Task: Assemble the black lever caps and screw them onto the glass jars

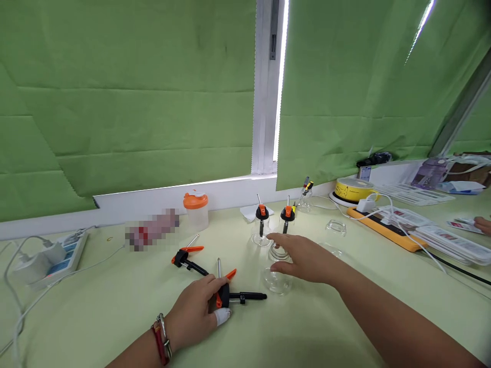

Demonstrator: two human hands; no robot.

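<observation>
My left hand (pixel 199 306), a white wrap on its thumb, grips the cap of a black dispenser top (pixel 245 296) with an orange lever, a thin metal spout and a black stem. Just right of it, my right hand (pixel 303 258) has its thumb and fingers around the neck of a clear glass bottle (pixel 276 281), upright on the table. A second dispenser top (pixel 187 260) lies loose beyond my left hand. Behind the bottle stand two glass bottles fitted with such tops, a left one (pixel 262 214) and a right one (pixel 287 214).
An orange-lidded jar (pixel 196 210) stands near the wall. Clear glass pieces (pixel 336 227) lie right of my right hand. Farther right are an orange power strip (pixel 385 229), a yellow round case (pixel 353 189) and stacked cards (pixel 454 243). Another person's hand (pixel 482 225) shows at the right edge.
</observation>
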